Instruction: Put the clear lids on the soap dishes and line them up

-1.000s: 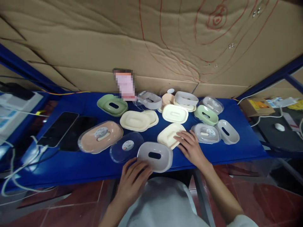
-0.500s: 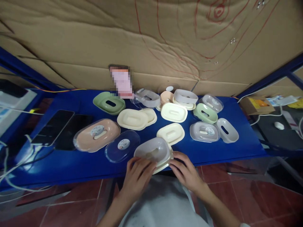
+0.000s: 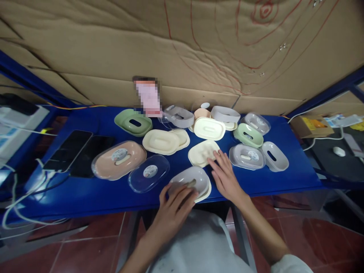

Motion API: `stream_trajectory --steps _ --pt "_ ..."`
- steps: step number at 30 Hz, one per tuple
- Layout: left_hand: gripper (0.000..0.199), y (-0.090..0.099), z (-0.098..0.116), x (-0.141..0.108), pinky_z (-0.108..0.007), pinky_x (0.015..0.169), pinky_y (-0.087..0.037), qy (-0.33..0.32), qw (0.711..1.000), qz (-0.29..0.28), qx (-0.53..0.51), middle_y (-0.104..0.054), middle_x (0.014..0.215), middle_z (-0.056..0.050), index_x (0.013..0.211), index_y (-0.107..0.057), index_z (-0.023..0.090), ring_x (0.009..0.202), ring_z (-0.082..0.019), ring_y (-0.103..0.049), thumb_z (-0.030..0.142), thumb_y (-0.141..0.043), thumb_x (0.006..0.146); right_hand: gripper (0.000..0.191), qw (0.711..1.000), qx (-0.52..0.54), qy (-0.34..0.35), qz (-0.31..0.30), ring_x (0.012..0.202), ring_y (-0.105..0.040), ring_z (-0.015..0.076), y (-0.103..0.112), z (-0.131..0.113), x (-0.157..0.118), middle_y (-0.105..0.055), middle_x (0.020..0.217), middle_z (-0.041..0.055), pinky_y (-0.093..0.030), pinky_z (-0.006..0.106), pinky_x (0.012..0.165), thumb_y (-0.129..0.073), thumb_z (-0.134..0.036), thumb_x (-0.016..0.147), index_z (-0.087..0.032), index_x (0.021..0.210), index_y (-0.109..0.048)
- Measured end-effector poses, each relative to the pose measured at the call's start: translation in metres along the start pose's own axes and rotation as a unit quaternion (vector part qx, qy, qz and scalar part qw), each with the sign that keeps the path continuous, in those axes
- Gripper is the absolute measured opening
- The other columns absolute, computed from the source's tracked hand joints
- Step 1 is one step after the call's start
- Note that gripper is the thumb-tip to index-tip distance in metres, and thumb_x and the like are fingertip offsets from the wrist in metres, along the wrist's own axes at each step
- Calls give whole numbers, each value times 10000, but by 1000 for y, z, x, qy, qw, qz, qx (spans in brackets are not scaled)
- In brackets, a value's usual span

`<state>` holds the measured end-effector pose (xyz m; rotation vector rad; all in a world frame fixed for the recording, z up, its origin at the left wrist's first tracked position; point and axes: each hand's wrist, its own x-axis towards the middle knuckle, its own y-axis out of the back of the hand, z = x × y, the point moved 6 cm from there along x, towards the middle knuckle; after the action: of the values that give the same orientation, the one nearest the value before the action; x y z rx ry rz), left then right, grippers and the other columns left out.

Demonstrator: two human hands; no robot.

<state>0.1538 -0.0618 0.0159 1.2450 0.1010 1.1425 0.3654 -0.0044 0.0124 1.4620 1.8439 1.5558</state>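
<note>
At the near edge of the blue counter (image 3: 241, 185), above red floor tiles (image 3: 96, 242), a grey slotted dish (image 3: 200, 175) lies on a cream base (image 3: 207, 195), skewed so that the base shows past its lower right rim. The left hand (image 3: 178, 208) has its fingers bent over the dish's near side; whether they pinch it or merely rest there, I cannot tell. Just beyond, the right hand (image 3: 227, 178) is loosely spread and grips nothing, fingertips at the right end of a second cream base (image 3: 197, 155), seemingly touching it. The step in hand looks like positioning these pieces: dish and base are not quite lined up, so squaring them would call for steadying one while nudging the other.

Left of the dish lie a labelled clear lid (image 3: 146, 182), a peach dish (image 3: 105, 165) under a clear cover and, near white cables (image 3: 13, 204), a black phone (image 3: 69, 149). Rightward sits a covered grey dish (image 3: 246, 163). Farther back come a pale cream base (image 3: 209, 129) and two green dishes, one left (image 3: 121, 120), one right (image 3: 254, 141). Behind them, a propped phone (image 3: 148, 96) with an unreadable screen leans against cardboard (image 3: 113, 41) marked with red lines.
</note>
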Motion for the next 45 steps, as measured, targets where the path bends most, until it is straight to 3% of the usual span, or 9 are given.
stream_trajectory --steps 4,9,16,25,29,32,37,42,45 --pt "320 3 -3 -2 -536 1336 -179 -71 996 -41 30 -736 1336 -88 1365 -658 221 1323 -250 -630 292 -663 1052 619 989 -1 130 -77 1641 -282 322 -3 -39 -30 -427 1712 91 -293 631 1324 -572 -485 1089 -280 1653 -419" --pt "301 1 -14 -8 -606 1308 -302 -148 985 -75 52 -716 1311 -128 1299 -671 171 1326 -280 -639 111 -660 1004 410 985 -55 158 -43 1578 -415 256 -4 -49 -50 -698 1442 54 -371 526 1319 -646 -144 1042 -268 1431 -669" --pt "279 0 -16 -7 -628 1328 -289 -188 975 -90 82 -712 1310 -117 1272 -681 160 1314 -274 -650 121 -666 996 331 987 -18 158 -19 1310 -662 209 -2 -46 -35 -766 1254 72 -517 451 1222 -650 -278 1070 -222 1394 -689" --pt "230 -7 -17 0 -497 1242 -484 -249 954 -124 111 -725 1214 -94 1203 -685 164 1202 -246 -679 117 -666 978 448 968 -18 229 -97 1368 -633 263 -6 -44 -22 -739 1346 127 -473 485 1264 -682 -388 1048 -137 1417 -665" --pt "255 1 -21 1 -557 1327 -331 -202 971 -97 82 -713 1295 -107 1258 -686 167 1325 -267 -634 179 -677 1004 534 982 33 161 -95 1536 -481 270 -1 -26 -17 -664 1483 133 -398 545 1300 -596 -400 1088 -177 1570 -530" --pt "360 27 -41 -2 -666 1324 -241 -80 992 -31 87 -657 1444 -147 1389 -645 207 1433 -320 -573 239 -665 1031 559 997 4 56 -57 1604 -375 282 9 -1 -14 -543 1625 117 -344 618 1307 -511 -290 1116 -248 1662 -401" --pt "556 56 -84 -23 -727 1168 -454 110 979 -1 170 -520 1606 -230 1548 -546 220 1503 -468 -490 250 -692 1012 601 998 -39 34 -41 1606 -366 329 3 -12 -25 -464 1687 107 -362 652 1286 -611 -357 1076 -292 1647 -437" --pt "598 59 -76 -27 -579 1171 -541 145 986 71 40 -586 1560 -134 1584 -489 305 1504 -340 -530 131 -632 1030 677 996 -5 56 -73 1595 -394 298 -22 -47 -37 -446 1697 123 -459 541 1255 -629 -341 1070 -252 1685 -359" --pt "523 46 -47 -12 -543 1195 -530 37 999 36 -3 -629 1502 -125 1512 -557 264 1509 -306 -524 122 -657 1019 894 999 4 32 10 1651 -243 351 -12 -44 -37 -156 1799 176 -510 554 1205 -682 -442 1037 -233 1739 -168"
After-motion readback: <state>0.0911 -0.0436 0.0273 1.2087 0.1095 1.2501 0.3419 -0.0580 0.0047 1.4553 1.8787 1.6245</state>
